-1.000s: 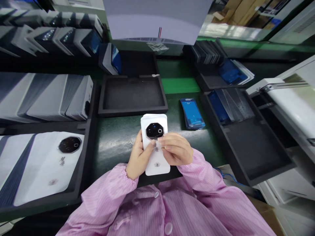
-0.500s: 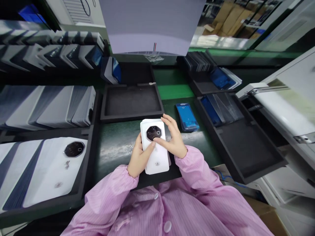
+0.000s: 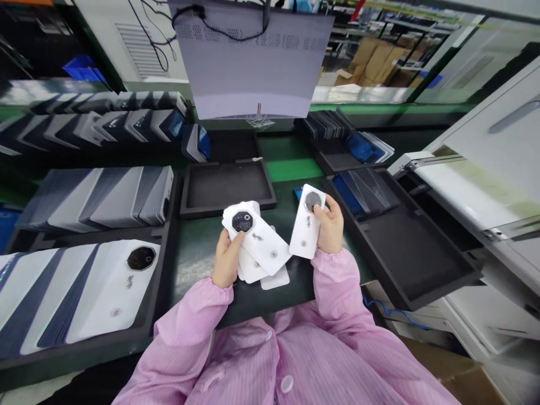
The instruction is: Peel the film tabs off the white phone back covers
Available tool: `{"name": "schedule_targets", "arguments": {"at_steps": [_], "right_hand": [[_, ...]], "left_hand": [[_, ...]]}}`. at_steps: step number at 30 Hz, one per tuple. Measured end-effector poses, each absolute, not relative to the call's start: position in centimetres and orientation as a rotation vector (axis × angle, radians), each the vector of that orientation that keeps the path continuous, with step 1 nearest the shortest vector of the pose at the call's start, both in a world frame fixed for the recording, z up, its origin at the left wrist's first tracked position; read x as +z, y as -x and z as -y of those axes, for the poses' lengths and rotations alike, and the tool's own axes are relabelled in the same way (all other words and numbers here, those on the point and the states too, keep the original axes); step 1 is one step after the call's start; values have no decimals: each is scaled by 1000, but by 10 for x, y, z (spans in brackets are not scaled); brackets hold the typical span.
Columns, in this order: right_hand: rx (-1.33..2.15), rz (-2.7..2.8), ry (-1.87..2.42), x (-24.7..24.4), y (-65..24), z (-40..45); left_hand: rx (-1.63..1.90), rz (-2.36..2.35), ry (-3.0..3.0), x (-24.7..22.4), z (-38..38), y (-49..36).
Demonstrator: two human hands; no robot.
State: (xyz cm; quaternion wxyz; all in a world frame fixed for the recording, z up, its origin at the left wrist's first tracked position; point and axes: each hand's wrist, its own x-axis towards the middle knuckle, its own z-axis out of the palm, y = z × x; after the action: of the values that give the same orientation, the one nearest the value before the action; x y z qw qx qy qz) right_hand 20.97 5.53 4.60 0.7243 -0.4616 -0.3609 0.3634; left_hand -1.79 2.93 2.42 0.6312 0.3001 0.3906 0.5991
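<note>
Several white phone back panels (image 3: 270, 243) are fanned out over the green bench, each top one showing a dark octagonal camera window. My left hand (image 3: 226, 260) is closed on their left edge, its thumb just below the camera window. Apart from them, to the right, a single white panel (image 3: 304, 225) hangs slightly tilted in my right hand (image 3: 329, 224), thumb over its grey camera area and fingers behind. Behind that panel, a blue-faced piece (image 3: 298, 193) on the bench is mostly hidden.
At left, black trays hold rows of white and dark panels (image 3: 113, 289). A black tray (image 3: 270, 207) lies ahead. On the right, another tray (image 3: 415, 304) holds blue and clear sheets (image 3: 365, 191). A grey monitor back (image 3: 257, 73) stands at the rear.
The stacked panels have spread into a fan under my left hand. My right hand has moved right with one panel, away from the others. The camera view has shifted, showing more of the background.
</note>
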Motion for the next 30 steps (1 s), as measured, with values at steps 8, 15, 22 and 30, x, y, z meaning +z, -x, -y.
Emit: {"name": "schedule_targets", "arguments": {"at_steps": [8, 15, 22, 30], "right_hand": [[837, 1323, 1360, -4, -182, -28], [105, 1962, 1724, -9, -155, -23], [559, 1691, 1344, 48, -155, -22], [903, 1551, 1377, 43, -118, -17]], "left_hand": [[1705, -842, -629, 36, -48, 52], [1609, -847, -527, 35, -49, 49], [1482, -865, -657, 28, -43, 35], [1449, -934, -753, 25, -38, 28]]}}
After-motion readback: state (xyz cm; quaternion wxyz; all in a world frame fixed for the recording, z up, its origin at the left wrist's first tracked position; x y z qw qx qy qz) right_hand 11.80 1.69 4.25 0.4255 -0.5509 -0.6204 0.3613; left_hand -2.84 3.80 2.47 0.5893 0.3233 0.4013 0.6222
